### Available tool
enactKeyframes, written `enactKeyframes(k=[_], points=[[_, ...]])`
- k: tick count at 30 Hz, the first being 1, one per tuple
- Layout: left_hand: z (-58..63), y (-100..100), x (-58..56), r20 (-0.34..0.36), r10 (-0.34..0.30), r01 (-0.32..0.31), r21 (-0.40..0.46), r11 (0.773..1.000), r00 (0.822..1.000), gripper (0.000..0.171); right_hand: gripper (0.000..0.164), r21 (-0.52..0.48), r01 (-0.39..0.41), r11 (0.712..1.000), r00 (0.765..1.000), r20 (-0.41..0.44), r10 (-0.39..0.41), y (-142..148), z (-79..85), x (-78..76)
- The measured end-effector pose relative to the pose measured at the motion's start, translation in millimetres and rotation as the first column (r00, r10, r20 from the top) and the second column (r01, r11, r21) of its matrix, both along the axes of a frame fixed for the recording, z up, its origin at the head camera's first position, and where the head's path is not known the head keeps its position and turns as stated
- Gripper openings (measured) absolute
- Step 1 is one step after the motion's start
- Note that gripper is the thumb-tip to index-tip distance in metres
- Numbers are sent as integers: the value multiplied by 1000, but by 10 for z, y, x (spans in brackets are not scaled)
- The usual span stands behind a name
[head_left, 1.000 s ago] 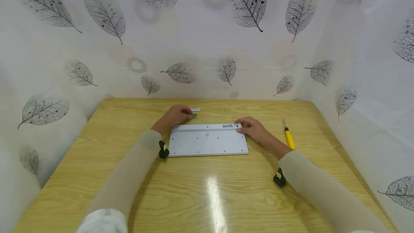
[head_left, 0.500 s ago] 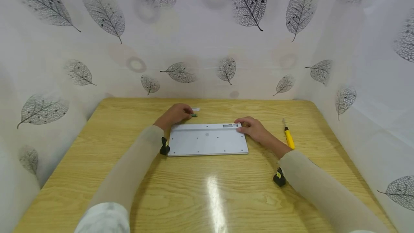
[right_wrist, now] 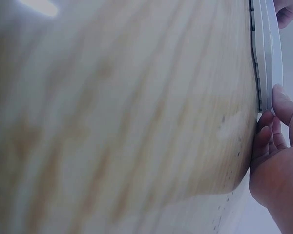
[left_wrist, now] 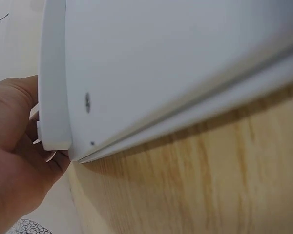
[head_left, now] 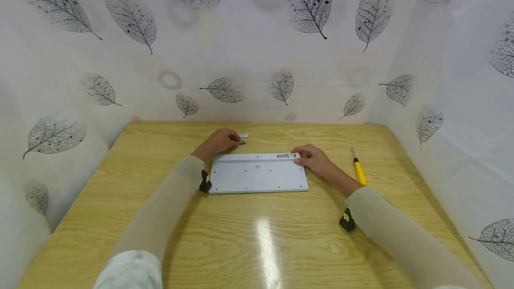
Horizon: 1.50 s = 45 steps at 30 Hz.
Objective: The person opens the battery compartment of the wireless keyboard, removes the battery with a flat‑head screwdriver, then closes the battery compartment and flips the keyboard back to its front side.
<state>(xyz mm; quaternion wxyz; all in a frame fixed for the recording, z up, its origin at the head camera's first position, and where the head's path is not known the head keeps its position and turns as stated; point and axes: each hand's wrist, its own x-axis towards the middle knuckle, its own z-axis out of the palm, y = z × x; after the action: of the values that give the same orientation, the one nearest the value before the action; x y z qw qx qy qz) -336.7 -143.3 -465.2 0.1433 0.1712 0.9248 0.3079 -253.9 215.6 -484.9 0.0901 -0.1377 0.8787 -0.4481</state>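
Observation:
A white keyboard lies face down on the wooden table, small screws dotting its back. An uncovered battery slot shows near its far right corner. My right hand grips that corner; in the right wrist view the thumb lies on the upper face and the curled fingers are at the end and underside. Beyond the far left corner, my left hand pinches a small green battery, only its end showing. In the left wrist view the keyboard hides the fingertips. A small white cover lies just behind them.
A yellow-handled screwdriver lies to the right, beyond the right forearm, its tip pointing away. The wooden table ends at a leaf-patterned curtain at the back and sides. Both wrists wear black camera mounts.
My left hand and wrist have shifted very slightly right, staying by the battery. The keyboard and my right hand stay where they were.

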Motion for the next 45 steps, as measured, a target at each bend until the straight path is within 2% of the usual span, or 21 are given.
enactKeyframes(k=[5, 12, 24, 31, 40, 45], points=[[4, -9, 20, -9, -9, 9, -1, 1000, 1000, 24, 31, 13, -3, 1000, 1000, -13, 3, -1, -13, 6], [-3, -16, 32, -7, -13, 13, -2, 1000, 1000, 26, 32, 15, 5, 1000, 1000, 10, -5, 2, 1, 32], [4, -42, 41, 12, -7, 6, 34, 999, 1000, 32, 32, 12, 1, 1000, 1000, 13, -1, -18, 19, 40], [23, -48, 76, 47, 12, -16, 90, 996, 999, 34, 32, 9, -3, 1000, 1000, -4, 3, -16, 20, 33], [84, -24, 140, 5, 40, -41, 94, 995, 999, 28, 32, 23, -9, 1000, 1000, -17, 9, -16, 17, 17], [96, -6, 100, -12, 56, -55, 100, 994, 998, 29, 32, 21, -8, 1000, 999, -32, 9, -7, 26, 19]])
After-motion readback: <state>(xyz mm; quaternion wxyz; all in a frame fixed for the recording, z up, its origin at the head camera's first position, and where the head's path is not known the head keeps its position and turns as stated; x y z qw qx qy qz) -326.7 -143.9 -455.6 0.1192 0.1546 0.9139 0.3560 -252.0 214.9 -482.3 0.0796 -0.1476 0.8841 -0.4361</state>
